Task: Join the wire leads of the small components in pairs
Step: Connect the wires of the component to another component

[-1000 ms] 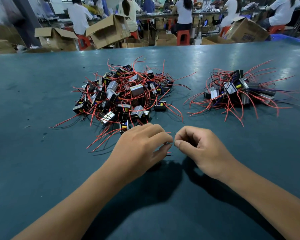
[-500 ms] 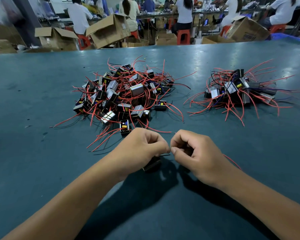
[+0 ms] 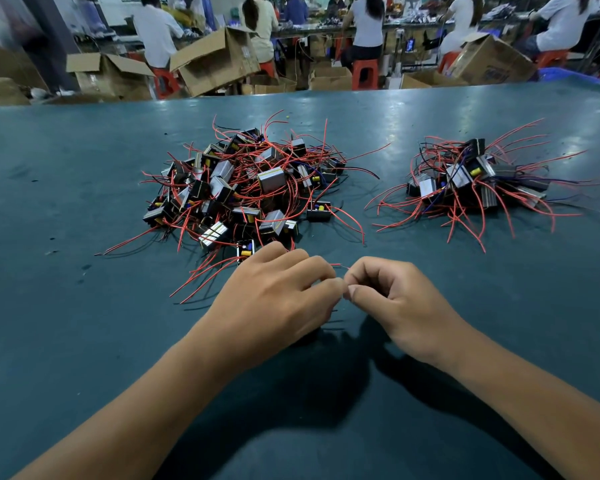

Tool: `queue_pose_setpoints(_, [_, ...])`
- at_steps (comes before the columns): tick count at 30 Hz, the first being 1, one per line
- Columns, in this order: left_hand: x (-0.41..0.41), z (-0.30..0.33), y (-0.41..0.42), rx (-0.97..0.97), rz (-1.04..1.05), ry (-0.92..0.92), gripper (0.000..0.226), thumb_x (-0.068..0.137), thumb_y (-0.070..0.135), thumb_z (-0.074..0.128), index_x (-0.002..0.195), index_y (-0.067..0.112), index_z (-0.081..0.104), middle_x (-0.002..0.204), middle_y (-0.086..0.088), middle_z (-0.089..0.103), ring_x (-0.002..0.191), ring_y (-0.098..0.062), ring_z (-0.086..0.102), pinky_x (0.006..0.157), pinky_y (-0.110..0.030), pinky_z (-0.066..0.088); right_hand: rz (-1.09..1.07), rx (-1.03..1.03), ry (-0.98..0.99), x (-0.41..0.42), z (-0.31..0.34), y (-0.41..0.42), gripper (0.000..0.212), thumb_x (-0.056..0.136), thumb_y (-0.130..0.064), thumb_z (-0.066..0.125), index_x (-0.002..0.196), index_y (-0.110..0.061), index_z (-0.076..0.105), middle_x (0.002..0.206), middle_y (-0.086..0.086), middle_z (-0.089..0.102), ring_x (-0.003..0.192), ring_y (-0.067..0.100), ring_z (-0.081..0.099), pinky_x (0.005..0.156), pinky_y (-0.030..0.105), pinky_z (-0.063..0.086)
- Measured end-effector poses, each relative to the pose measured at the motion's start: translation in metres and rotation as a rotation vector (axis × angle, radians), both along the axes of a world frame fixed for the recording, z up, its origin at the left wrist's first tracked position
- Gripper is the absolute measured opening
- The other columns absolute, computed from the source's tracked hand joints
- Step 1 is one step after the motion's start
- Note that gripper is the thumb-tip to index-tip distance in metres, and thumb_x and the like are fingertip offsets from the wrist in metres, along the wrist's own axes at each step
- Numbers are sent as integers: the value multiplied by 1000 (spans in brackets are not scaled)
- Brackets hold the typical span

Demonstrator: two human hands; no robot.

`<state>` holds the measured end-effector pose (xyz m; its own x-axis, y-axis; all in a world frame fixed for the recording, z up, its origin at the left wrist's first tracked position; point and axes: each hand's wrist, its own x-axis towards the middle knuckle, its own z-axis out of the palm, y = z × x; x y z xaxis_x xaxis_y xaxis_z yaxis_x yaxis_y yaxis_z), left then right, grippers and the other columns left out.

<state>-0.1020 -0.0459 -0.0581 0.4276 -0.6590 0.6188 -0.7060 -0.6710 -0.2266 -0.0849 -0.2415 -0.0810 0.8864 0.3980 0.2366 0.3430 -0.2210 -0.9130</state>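
Twisting looks to be the step in hand: the left hand (image 3: pixel 274 299) and right hand (image 3: pixel 400 303) meet fingertip to fingertip low over the tabletop (image 3: pixel 66 341), each set of fingers curled and pinching a thin wire lead (image 3: pixel 340 266) whose bare tip shows just above them. The component itself is hidden under the left hand. Next, I judge, comes setting the joined piece with the smaller pile (image 3: pixel 471 181) and drawing another from the bigger heap (image 3: pixel 246 188).

Bare table (image 3: pixel 66 323) L & R of hands; big pile (image 3: pixel 243 188) blocks ahead-left, small pile (image 3: pixel 471 181) ahead-right, gap btwn.
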Motion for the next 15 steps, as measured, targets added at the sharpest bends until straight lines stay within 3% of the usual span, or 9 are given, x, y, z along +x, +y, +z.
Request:
queue_pose_setpoints(7, [-2, 1, -4, 8, 18, -53, 9, 87, 7, 69, 80, 13, 72, 81, 0, 67, 64, -24, 59, 56, -40, 45, 12, 28, 30, -1, 3, 0, 12, 81, -20, 57, 73, -11, 59, 62, -7, 47, 59, 9, 37, 54, 24, 31])
queue_pose_setpoints(12, [-1, 0, -4, 13, 29, -63, 10, 89, 9, 68, 80, 13, 71, 79, -1, 66, 66, -25, 60, 58, -40, 47, 33, 27, 52, 0, 4, -2, 23, 90, -2, 60, 71, -15, 58, 61, -10, 46, 58, 6, 36, 53, 22, 30])
queue_pose_setpoints(15, [-2, -1, -10, -20, 73, -46, 15, 93, 12, 63, 79, 13, 70, 75, -2, 63, 66, -25, 60, 60, -39, 48, 34, 30, 59, 0, 5, -2, 20, 87, -5, 57, 71, -17, 58, 60, -11, 45, 56, 6, 34, 52, 20, 29])
